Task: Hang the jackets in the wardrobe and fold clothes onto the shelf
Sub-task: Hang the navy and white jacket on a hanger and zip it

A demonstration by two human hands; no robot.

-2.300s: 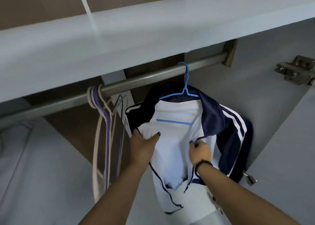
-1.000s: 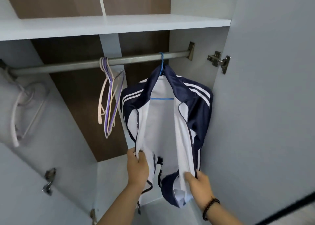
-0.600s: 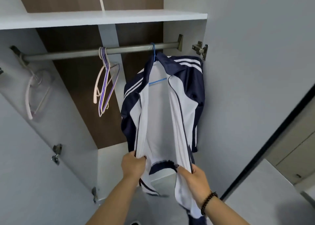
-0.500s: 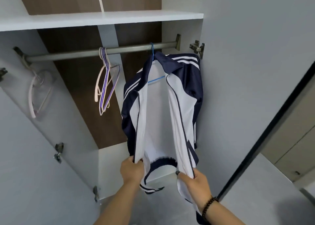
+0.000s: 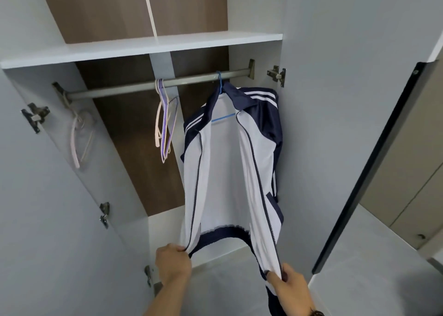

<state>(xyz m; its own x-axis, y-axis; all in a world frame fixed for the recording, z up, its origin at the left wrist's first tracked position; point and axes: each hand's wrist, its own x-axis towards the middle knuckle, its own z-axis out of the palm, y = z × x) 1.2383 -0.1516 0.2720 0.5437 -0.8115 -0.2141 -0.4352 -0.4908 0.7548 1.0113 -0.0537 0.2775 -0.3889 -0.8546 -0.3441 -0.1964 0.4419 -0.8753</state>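
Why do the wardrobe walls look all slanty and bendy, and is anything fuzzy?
Head view: the wide-angle lens leans the wardrobe door outward and tilts the rail; soft, even light, no glare; the jacket and both gripping hands, left hand, right hand, look fairly sharp.

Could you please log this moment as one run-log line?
jacket on blue hanger | left hand, right hand grip hem corners | zipper open
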